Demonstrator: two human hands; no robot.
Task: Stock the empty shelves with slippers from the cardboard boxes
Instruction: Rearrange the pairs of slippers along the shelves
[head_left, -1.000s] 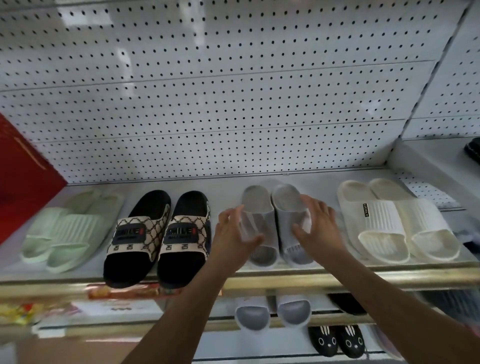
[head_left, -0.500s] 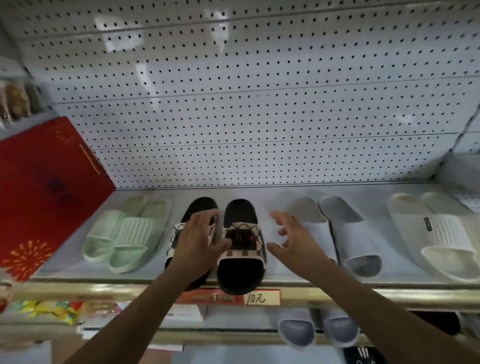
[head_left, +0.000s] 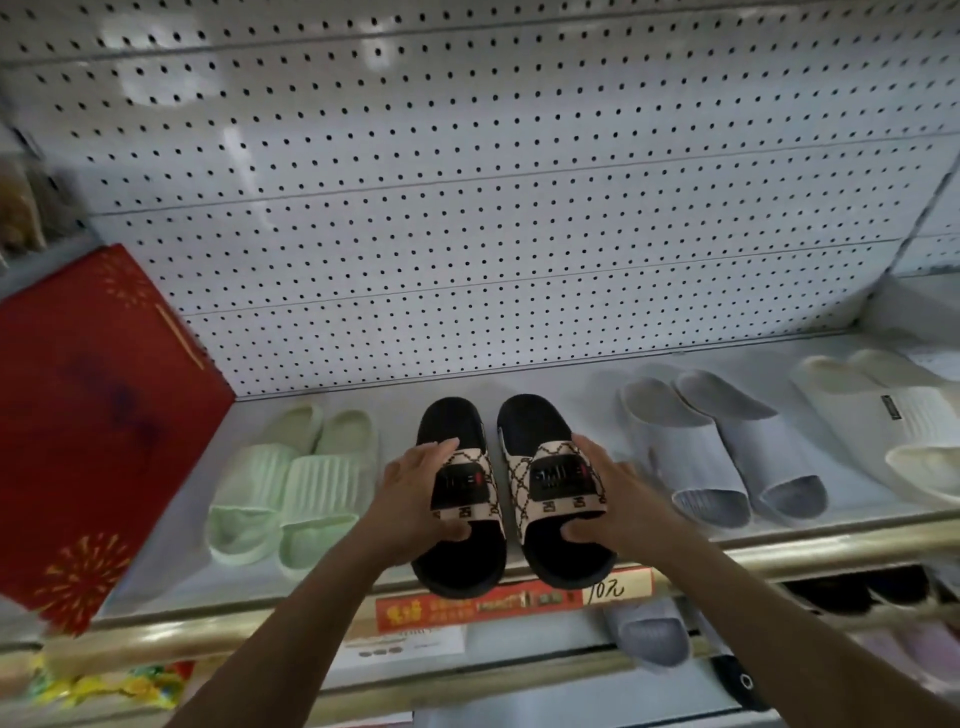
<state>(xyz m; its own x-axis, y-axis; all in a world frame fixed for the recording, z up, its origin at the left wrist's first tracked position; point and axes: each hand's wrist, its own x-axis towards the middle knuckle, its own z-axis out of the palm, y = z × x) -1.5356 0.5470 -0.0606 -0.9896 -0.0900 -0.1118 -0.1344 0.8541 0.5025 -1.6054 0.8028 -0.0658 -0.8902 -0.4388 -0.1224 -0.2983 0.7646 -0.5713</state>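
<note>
Black patterned slippers (head_left: 511, 493) at frame centre, toes over the shelf (head_left: 519, 597) edge; left hand (head_left: 415, 499) and right hand (head_left: 605, 501) each clamp one. Four pairs placed, this pair not yet squared; boxes unseen.

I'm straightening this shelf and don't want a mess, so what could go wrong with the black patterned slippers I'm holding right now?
1. The toes of the black slippers already hang over the shelf's gold front rail; letting go here might tip them off.
2. Your left hand sits close to the green pair, so shifting leftward could nudge it.
3. Your right hand is near the grey pair; sliding that way may knock it crooked.
</note>
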